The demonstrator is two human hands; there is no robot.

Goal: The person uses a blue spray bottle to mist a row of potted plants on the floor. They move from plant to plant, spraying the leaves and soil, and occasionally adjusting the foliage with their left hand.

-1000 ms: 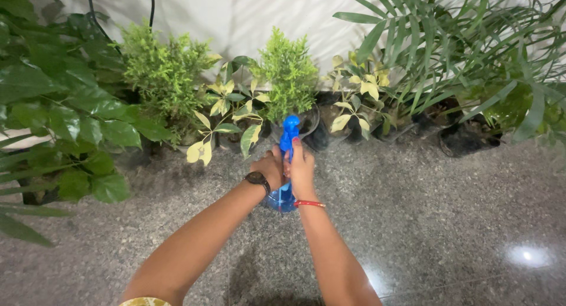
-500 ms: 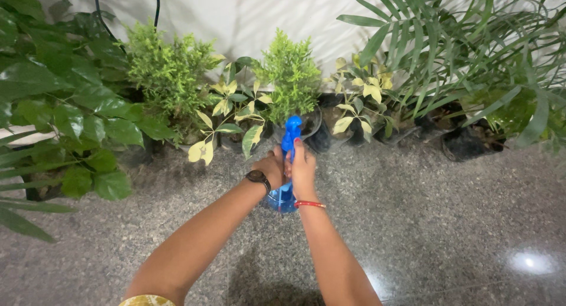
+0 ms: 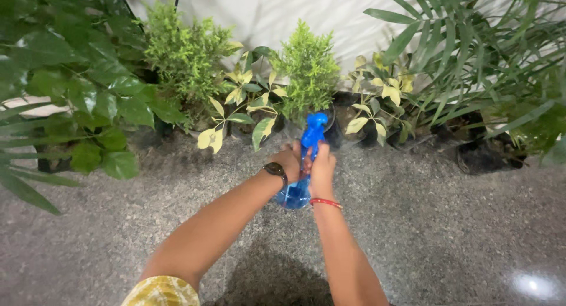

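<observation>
Both hands are wrapped around a clear blue plastic spray bottle [image 3: 303, 164], held out in front of the person. The left hand [image 3: 289, 161], with a dark round watch on its wrist, grips the bottle from the left side. The right hand [image 3: 322, 169], with a thin red string band on its wrist, grips it from the right side. The two hands are just as near to the bottle, and they touch each other around it.

The bottle's long way runs from near the wrists up and away. Its round bottom hangs low by the wrists. Its blue spray top sticks out above the fingers and points at the small bushy light-green plant in a dark pot [image 3: 309, 70].

Below is a grey speckled stone floor [image 3: 442, 223]. More potted plants stand in a row along a white wall [image 3: 295, 11].
</observation>
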